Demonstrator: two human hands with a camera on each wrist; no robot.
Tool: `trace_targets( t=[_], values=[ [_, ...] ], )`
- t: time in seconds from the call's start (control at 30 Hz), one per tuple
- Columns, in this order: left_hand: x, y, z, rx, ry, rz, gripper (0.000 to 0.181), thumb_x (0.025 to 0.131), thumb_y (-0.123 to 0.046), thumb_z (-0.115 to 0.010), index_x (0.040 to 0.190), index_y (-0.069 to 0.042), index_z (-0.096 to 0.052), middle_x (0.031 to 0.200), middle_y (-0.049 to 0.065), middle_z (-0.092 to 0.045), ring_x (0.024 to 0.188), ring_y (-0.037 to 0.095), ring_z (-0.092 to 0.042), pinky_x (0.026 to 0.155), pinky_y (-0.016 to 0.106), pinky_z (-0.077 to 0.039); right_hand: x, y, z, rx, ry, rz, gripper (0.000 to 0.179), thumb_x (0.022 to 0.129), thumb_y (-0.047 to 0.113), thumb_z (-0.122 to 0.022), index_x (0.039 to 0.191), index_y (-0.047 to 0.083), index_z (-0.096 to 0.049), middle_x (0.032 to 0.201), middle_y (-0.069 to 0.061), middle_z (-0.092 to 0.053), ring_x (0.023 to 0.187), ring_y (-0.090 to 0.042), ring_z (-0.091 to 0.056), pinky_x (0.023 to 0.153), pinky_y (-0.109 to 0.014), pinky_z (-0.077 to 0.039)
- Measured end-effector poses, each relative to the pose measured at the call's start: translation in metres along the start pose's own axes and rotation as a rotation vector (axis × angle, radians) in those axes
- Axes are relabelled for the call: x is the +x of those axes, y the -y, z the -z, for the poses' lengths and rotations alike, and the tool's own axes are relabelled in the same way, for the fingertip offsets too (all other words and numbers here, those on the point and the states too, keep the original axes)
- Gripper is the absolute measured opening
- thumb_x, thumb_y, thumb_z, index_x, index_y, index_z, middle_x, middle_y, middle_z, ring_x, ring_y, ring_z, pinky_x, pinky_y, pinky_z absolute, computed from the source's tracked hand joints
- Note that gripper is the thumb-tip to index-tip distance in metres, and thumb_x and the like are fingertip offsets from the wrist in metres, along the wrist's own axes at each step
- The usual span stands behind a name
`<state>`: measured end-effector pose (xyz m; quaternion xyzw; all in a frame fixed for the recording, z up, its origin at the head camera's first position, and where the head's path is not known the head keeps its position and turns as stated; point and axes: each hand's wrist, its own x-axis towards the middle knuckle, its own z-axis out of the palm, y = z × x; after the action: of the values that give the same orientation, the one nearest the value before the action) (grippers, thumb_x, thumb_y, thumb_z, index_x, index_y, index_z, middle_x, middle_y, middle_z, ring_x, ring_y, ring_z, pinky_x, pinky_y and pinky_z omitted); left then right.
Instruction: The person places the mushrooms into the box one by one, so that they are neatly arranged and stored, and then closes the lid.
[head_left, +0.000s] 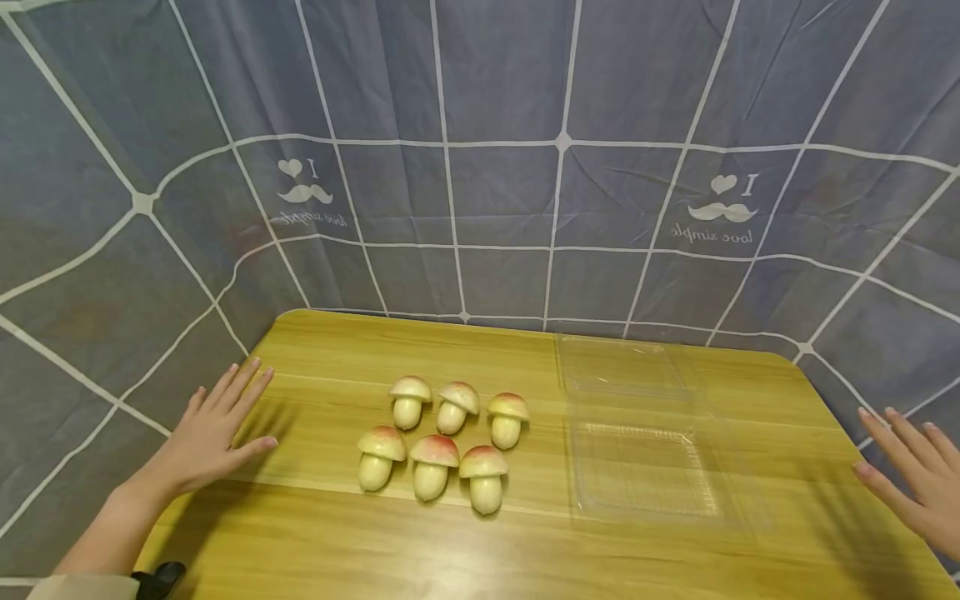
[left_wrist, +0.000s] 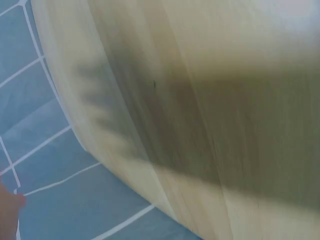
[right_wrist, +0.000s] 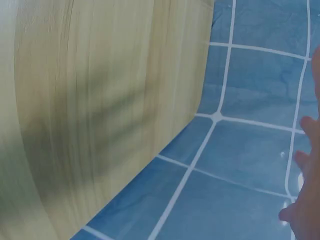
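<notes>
Several toy mushrooms with yellow-and-red caps and pale stems lie in two rows left of the table's middle; a front one (head_left: pixel 435 467) has the reddest cap, and a paler one (head_left: pixel 408 402) lies at the back left. To their right is a transparent plastic box (head_left: pixel 637 479), its lid (head_left: pixel 622 367) folded back toward the curtain. My left hand (head_left: pixel 213 437) hovers over the table's left side with fingers spread, holding nothing. Off the right edge, my right hand (head_left: pixel 922 479) is also held out with straight fingers and holds nothing. Only parts of the hands show in the wrist views.
The wooden table (head_left: pixel 300 533) has rounded far corners. A grey-blue curtain (head_left: pixel 495 200) with white grid lines hangs behind it and along both sides. A black band (head_left: pixel 159 579) is on the left wrist, below the sleeve (head_left: pixel 93 587).
</notes>
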<state>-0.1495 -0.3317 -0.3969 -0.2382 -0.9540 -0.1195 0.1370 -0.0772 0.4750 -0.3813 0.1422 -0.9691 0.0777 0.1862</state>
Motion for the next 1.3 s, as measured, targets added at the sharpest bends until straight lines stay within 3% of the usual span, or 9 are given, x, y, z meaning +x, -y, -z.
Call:
trace_targets(
  t=[0.07, 0.2, 0.3, 0.5, 0.63, 0.73, 0.87, 1.03, 1.3],
  values=[
    [0.0, -0.003, -0.002, -0.02, 0.009, 0.018, 0.091, 0.085, -0.04, -0.065, 0.151, -0.02, -0.006, 0.156, 0.004, 0.004, 0.141, 0.032, 0.005, 0.091, 0.077, -0.009, 0.002, 0.003, -0.002, 0.015, 0.032, 0.007, 0.069, 0.097, 0.025, -0.049, 0.15, 0.011, -0.007, 0.148, -0.031, -0.006, 0.14, -0.033, 0.006, 0.108, -0.053, 0.009],
    [0.0, -0.009, -0.005, -0.08, 0.026, 0.052, 0.089, 0.085, -0.037, -0.065, 0.151, -0.018, -0.007, 0.156, 0.011, -0.001, 0.139, 0.04, 0.003, 0.086, 0.08, -0.01, 0.009, 0.011, -0.003, 0.073, 0.129, -0.063, 0.07, 0.097, 0.022, -0.051, 0.151, 0.011, -0.007, 0.138, -0.042, -0.02, 0.127, -0.059, -0.012, 0.096, -0.072, 0.004],
    [0.001, -0.016, -0.009, -0.141, 0.032, 0.064, 0.087, 0.085, -0.034, -0.066, 0.151, -0.016, -0.011, 0.152, 0.02, -0.011, 0.137, 0.046, -0.005, 0.09, 0.077, -0.013, 0.017, 0.02, -0.003, 0.128, 0.179, -0.111, 0.071, 0.095, 0.021, -0.055, 0.15, 0.009, -0.011, 0.13, -0.044, -0.032, 0.109, -0.064, -0.031, 0.083, -0.079, -0.014],
    [0.004, -0.029, -0.022, -0.311, 0.069, 0.132, 0.086, 0.085, -0.028, -0.068, 0.151, -0.017, -0.013, 0.141, 0.028, -0.031, 0.123, 0.05, -0.032, 0.087, 0.069, -0.029, 0.034, 0.039, -0.009, 0.277, 0.323, -0.221, 0.07, 0.096, 0.027, -0.053, 0.149, 0.003, -0.013, 0.125, -0.041, -0.041, 0.103, -0.056, -0.045, 0.064, -0.06, -0.042],
    [0.005, -0.039, -0.033, -0.444, 0.112, 0.186, 0.081, 0.088, -0.026, -0.066, 0.15, -0.013, -0.016, 0.138, 0.026, -0.038, 0.12, 0.047, -0.037, 0.083, 0.068, -0.035, 0.039, 0.046, -0.017, 0.384, 0.301, -0.23, 0.062, 0.096, 0.022, -0.054, 0.147, 0.004, -0.024, 0.121, -0.029, -0.052, 0.098, -0.016, -0.058, 0.063, -0.043, -0.048],
    [0.008, -0.047, -0.039, -0.519, 0.127, 0.21, 0.076, 0.089, -0.025, -0.065, 0.148, -0.008, -0.02, 0.134, 0.024, -0.043, 0.118, 0.046, -0.04, 0.084, 0.067, -0.036, 0.041, 0.05, -0.022, 0.476, 0.252, -0.21, 0.057, 0.094, 0.016, -0.057, 0.145, 0.007, -0.032, 0.117, 0.0, -0.057, 0.089, 0.008, -0.052, 0.062, -0.028, -0.049],
    [0.011, -0.057, -0.044, -0.614, 0.143, 0.226, 0.072, 0.088, -0.024, -0.066, 0.145, -0.005, -0.025, 0.129, 0.023, -0.047, 0.115, 0.045, -0.045, 0.084, 0.061, -0.041, 0.042, 0.053, -0.029, 0.604, 0.235, -0.188, 0.053, 0.094, 0.009, -0.056, 0.142, 0.006, -0.036, 0.11, 0.029, -0.049, 0.09, 0.008, -0.054, 0.066, -0.024, -0.05],
    [0.014, -0.068, -0.049, -0.709, 0.175, 0.224, 0.073, 0.087, -0.022, -0.067, 0.144, -0.003, -0.026, 0.125, 0.022, -0.049, 0.111, 0.043, -0.048, 0.082, 0.05, -0.048, 0.042, 0.053, -0.037, 0.736, 0.238, -0.166, 0.051, 0.094, 0.004, -0.053, 0.142, 0.009, -0.038, 0.111, 0.026, -0.054, 0.091, 0.0, -0.059, 0.066, -0.027, -0.051],
    [0.017, -0.087, -0.055, -0.725, 0.199, 0.279, 0.078, 0.084, -0.025, -0.071, 0.144, -0.004, -0.026, 0.122, 0.021, -0.051, 0.106, 0.035, -0.053, 0.081, 0.04, -0.05, 0.037, 0.049, -0.053, 0.901, 0.233, -0.156, 0.057, 0.092, -0.006, -0.05, 0.142, 0.016, -0.037, 0.114, 0.024, -0.055, 0.094, -0.002, -0.059, 0.067, -0.028, -0.052]
  ],
)
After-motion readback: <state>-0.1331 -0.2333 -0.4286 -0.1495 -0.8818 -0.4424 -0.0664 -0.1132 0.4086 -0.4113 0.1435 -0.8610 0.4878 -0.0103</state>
